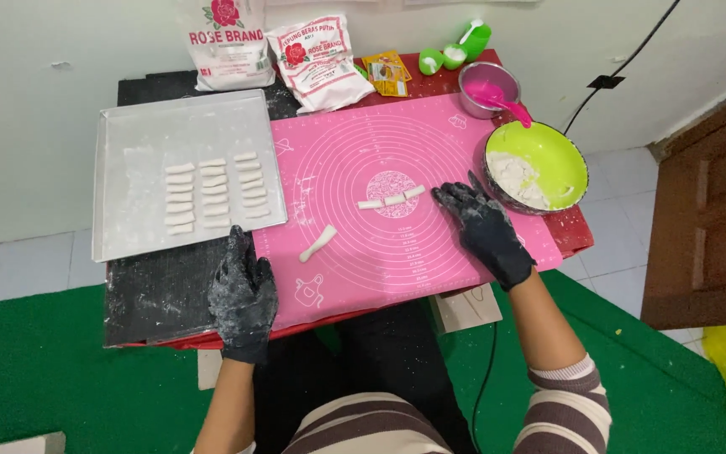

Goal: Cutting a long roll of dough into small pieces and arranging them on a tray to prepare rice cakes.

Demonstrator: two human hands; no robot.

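My left hand (243,294) wears a black, flour-dusted glove and rests flat at the pink mat's (430,252) near left edge, holding nothing. My right hand (485,231), also gloved in black, lies on the mat with its fingers spread. Its fingertips are just right of three short cut dough pieces (391,199) in a row at the mat's centre. A longer dough strip (318,244) lies between the hands. A metal tray (128,143) at the left holds several rows of small dough pieces (214,193).
A green bowl (560,155) with a lump of dough stands right of my right hand. Behind it is a small metal pot (487,84) with a pink spoon. Two flour bags (317,59), yellow sachets and green cups line the wall.
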